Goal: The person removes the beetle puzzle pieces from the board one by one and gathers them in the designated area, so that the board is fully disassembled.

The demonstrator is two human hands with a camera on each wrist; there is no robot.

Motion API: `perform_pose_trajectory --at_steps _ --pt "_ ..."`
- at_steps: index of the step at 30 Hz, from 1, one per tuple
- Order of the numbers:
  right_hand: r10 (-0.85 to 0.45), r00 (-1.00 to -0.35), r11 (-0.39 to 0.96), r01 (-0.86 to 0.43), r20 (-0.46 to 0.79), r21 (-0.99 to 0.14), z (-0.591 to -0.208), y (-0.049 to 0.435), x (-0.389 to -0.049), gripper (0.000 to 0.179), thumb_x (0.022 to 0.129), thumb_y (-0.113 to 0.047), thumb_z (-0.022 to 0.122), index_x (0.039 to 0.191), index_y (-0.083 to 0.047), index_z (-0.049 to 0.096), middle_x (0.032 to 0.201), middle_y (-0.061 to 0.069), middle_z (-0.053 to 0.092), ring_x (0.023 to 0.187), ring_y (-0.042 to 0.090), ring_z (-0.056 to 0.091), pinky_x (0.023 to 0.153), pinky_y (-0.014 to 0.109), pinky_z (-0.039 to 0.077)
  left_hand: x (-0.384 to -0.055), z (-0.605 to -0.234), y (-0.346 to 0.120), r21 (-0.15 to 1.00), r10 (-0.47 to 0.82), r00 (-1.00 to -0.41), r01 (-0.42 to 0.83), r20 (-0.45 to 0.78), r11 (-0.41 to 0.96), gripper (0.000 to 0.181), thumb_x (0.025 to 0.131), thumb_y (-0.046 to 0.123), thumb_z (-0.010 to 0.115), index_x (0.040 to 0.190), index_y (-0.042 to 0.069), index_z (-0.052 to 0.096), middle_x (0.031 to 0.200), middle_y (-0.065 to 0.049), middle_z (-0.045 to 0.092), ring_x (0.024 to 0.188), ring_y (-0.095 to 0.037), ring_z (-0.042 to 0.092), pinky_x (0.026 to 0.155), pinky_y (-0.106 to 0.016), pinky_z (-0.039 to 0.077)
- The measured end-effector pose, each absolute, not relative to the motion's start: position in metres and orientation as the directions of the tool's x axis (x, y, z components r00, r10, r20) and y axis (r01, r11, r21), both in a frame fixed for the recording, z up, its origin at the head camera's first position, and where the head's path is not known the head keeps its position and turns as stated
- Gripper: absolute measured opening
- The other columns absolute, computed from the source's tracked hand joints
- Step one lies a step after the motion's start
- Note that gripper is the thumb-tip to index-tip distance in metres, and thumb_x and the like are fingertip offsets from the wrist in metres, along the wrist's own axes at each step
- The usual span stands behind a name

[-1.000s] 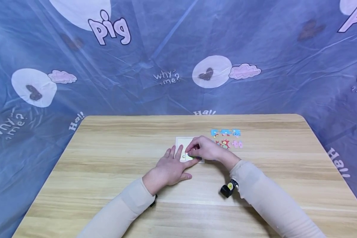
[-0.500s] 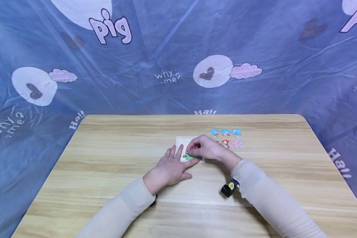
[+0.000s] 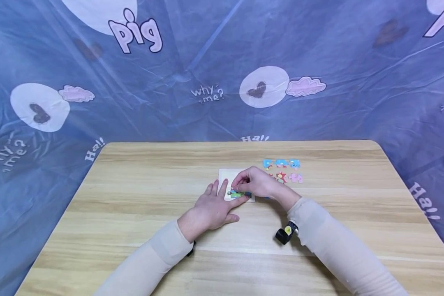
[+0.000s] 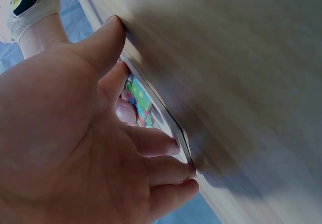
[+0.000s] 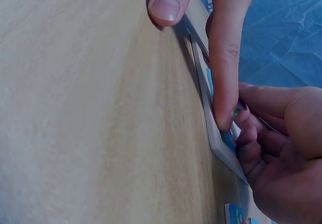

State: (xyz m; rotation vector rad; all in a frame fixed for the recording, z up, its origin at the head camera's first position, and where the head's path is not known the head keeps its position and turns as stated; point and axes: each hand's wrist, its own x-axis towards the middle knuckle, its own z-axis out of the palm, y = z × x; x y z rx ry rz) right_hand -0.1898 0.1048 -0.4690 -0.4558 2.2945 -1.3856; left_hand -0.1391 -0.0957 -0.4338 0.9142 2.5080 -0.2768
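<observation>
A small white puzzle tray (image 3: 223,173) lies on the table under both hands. My left hand (image 3: 211,209) is spread over its near left side, fingers straight, fingertips resting on the tray's rim and the pieces. Along the tray's near edge lie green and blue puzzle pieces (image 3: 238,194), partly covered by my left index finger; the left wrist view shows the green piece (image 4: 141,97) too. My right hand (image 3: 257,183) reaches in from the right with curled fingers, thumb and index pinching a small coloured puzzle piece (image 5: 237,110), mostly hidden by the fingertips.
Right of the tray, loose puzzle pieces lie in rows: blue ones (image 3: 281,163) at the back, then a red piece (image 3: 281,177) and a pink piece (image 3: 295,178). My right forearm passes close in front of them. A blue printed cloth (image 3: 163,115) hangs behind the wooden table (image 3: 151,172).
The green piece at the tray's near edge, pale with glare a second ago, now shows its colours. My right hand has shifted only slightly; the left hand stays put.
</observation>
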Motion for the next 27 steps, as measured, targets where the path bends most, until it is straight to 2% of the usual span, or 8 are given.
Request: perform_pose_trajectory --at_steps 10,19,27 --pt "-0.367 -0.912 0.394 0.027 -0.184 -0.919 -0.469 0.107 -0.186 0.014 0.103 -0.005 0.071 0.11 -0.001 0.082 0.099 0.01 0.08 0.085 0.013 0.065 0.077 0.026 0.053 -0.139 -0.435 -0.094 -0.03 0.56 -0.679 0.649 -0.475 0.76 0.063 0.109 0.064 0.047 0.167 0.056 0.026 0.178 -0.026 0.021 0.164 -0.05 0.023 0.134 -0.055 0.027" --pt "-0.321 -0.935 0.419 -0.001 -0.148 -0.908 -0.467 0.117 -0.181 0.014 0.103 -0.015 0.074 0.111 -0.009 0.084 0.108 0.007 0.082 0.094 0.014 0.069 0.086 0.03 0.055 -0.139 -0.436 -0.094 -0.032 0.561 -0.686 0.646 -0.464 0.763 0.063 0.108 0.064 0.048 0.167 0.057 0.027 0.177 -0.027 0.023 0.164 -0.051 0.024 0.134 -0.055 0.029" --pt "-0.32 -0.938 0.417 -0.015 -0.131 -0.909 -0.465 0.131 -0.176 0.015 0.104 -0.015 0.073 0.112 -0.007 0.082 0.1 0.008 0.081 0.074 0.018 0.067 0.065 0.028 0.058 -0.138 -0.438 -0.096 -0.021 0.559 -0.689 0.638 -0.462 0.77 0.062 0.108 0.064 0.049 0.166 0.056 0.028 0.177 -0.028 0.023 0.163 -0.052 0.025 0.133 -0.055 0.029"
